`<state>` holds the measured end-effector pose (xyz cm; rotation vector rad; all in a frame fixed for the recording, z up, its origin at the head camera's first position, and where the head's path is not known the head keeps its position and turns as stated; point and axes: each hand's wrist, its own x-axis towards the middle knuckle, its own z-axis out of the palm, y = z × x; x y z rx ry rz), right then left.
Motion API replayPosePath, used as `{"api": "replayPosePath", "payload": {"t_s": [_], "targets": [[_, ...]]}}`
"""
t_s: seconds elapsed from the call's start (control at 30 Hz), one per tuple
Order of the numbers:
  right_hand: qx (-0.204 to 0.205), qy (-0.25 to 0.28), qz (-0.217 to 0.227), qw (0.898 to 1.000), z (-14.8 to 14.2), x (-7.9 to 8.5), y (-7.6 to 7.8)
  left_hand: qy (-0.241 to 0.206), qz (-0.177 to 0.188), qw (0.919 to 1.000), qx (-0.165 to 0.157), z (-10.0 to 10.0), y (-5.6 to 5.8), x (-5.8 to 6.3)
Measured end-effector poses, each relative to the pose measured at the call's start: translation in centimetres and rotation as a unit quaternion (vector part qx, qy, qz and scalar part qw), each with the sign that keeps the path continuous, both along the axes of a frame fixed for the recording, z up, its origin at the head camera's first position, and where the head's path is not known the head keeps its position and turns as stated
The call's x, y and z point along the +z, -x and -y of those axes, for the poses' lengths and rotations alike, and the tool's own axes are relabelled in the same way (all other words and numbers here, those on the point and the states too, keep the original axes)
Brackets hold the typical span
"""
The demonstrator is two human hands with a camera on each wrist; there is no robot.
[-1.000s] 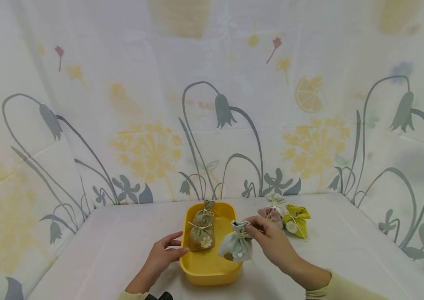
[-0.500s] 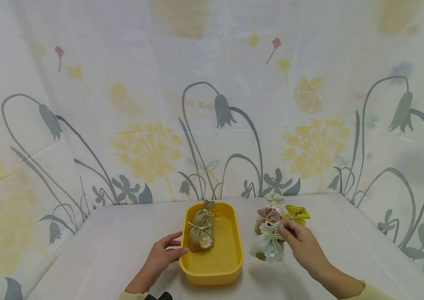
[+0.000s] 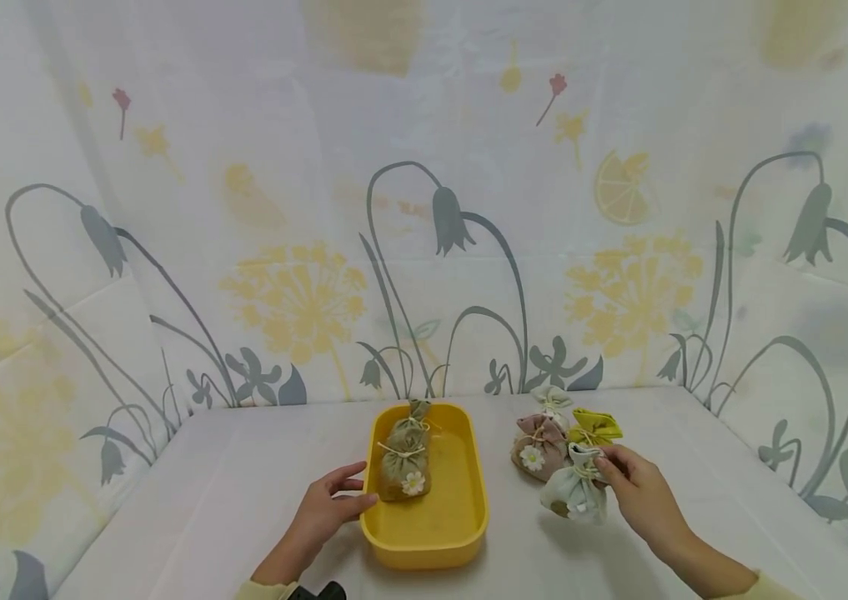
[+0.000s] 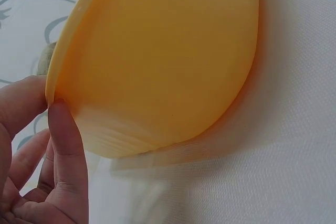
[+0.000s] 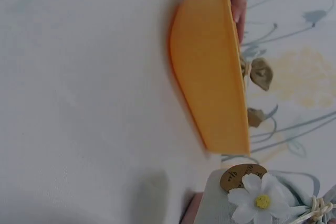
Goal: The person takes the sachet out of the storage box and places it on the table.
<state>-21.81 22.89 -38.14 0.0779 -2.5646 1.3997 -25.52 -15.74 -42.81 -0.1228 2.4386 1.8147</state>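
The pale bag [image 3: 576, 496] is at lower right of the head frame, off the table [image 3: 228, 483], with a soft shadow on the cloth below it. Its neck is up and its body hangs down, slightly tilted. The right hand [image 3: 643, 493] holds it by the neck, thumb and fingers pinched together there. At lower right of the right wrist frame the bag lies sideways across the view, showing a white flower [image 5: 261, 200], a brown oval tag [image 5: 242, 177] with lettering too small to read, and a cord [image 5: 317, 211] round the neck.

Behind it in the head frame, and partly covered by bag and hand, is the lime bag [image 3: 594, 423]. Just left of that stands the pink bag [image 3: 544, 433], with a white flower on its front; the far bag [image 3: 551, 396], also pale, shows behind the pink one.

The tub [image 3: 427, 557], yellow, sits on the table at lower centre, well apart from the held bag. Inside, along its left side, are the front olive bag [image 3: 403, 475] and the back olive bag [image 3: 412, 423], one behind the other.

At the tub's left edge, the left hand [image 3: 329, 500] pinches the rim between thumb and forefinger. A patterned cloth [image 3: 424, 208], printed with flowers, fills the upper frame.
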Motion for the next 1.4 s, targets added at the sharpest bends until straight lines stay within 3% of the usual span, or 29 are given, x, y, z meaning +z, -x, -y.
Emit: {"api": "replayPosePath", "payload": {"t_s": [0.23,0.67,0.93,1.2,1.4], "targets": [[-0.034,-0.034,-0.032,0.998,-1.6,-1.1,1.3,-0.003,-0.004,1.0000,-0.002,0.0,0.0,0.0],[-0.068,-0.048,-0.003,0.997,-2.7,-3.0,3.3,-0.008,-0.005,0.9999,-0.005,0.0,-0.1,0.0],[-0.070,-0.055,-0.007,0.996,-3.1,-2.4,3.3,-0.011,-0.007,0.9999,-0.008,0.1,-0.2,-0.1],[-0.086,-0.074,-0.063,0.992,-3.9,-1.8,2.8,-0.010,-0.005,0.9999,-0.006,0.1,-0.1,-0.1],[-0.093,-0.077,-0.074,0.990,-3.9,-1.6,2.4,-0.011,-0.006,0.9999,-0.006,0.1,0.0,-0.2]]}}
